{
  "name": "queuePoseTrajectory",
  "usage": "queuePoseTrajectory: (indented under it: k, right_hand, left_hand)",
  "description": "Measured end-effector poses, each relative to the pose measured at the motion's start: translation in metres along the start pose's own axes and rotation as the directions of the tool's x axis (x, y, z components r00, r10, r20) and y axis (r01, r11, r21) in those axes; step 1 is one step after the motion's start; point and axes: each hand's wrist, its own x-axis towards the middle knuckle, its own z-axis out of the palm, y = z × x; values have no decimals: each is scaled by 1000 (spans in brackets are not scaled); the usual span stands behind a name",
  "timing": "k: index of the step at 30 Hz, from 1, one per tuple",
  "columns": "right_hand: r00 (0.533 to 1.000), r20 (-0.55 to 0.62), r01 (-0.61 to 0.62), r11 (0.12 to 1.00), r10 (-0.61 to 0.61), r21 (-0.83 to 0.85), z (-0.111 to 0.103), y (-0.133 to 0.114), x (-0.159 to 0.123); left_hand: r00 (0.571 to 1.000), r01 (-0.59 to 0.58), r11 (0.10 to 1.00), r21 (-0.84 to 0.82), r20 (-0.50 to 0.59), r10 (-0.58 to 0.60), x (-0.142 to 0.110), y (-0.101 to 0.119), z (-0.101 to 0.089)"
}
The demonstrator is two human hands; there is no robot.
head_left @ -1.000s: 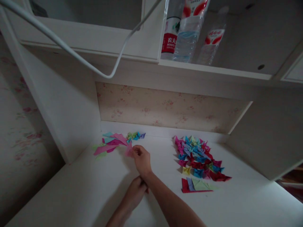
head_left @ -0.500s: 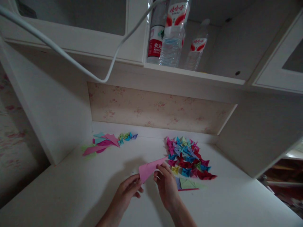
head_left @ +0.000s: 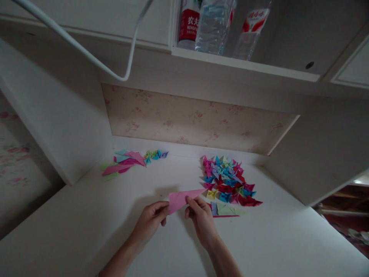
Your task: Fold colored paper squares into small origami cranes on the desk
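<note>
Pink folded paper [head_left: 179,200] now held level above the desk [head_left: 161,246], its narrow tip pointing right toward the bright heap of small folded pieces [head_left: 227,179]; half a second ago it slanted more steeply, and a second ago it was at the left-hand pile of flat folded papers [head_left: 125,164]. Left hand [head_left: 152,218] pinches its wide end between thumb and fingers, while right hand [head_left: 200,216] grips its lower edge, thumb now laid over the near face, lower fingers curled, though dim light blurs their exact placing. Bottles [head_left: 215,27] on the shelf above sit higher in view than before, tops cut off.
</note>
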Motion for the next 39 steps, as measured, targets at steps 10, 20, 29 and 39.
queuePoseTrajectory:
  k: [10,20,29,39]
  right_hand:
    - [971,-233,61,998,-62,-12,-10,-10,-10]
    - [983,-182,18,992,-41,-122,-36,-31,-29]
    - [890,-448,-14,979,-80,-203,-135,-77,-40]
    - [859,-510,-205,942,42,-267,-173,-69,-30]
  left_hand:
    - [992,54,999,-8,-113,-54,4,-4,4]
    - [997,61,997,42,-54,-59,5,-7,2]
    - [997,79,993,86,-1,-79,7,-10,4]
    - [996,77,985,157,24,-81,6,-12,5]
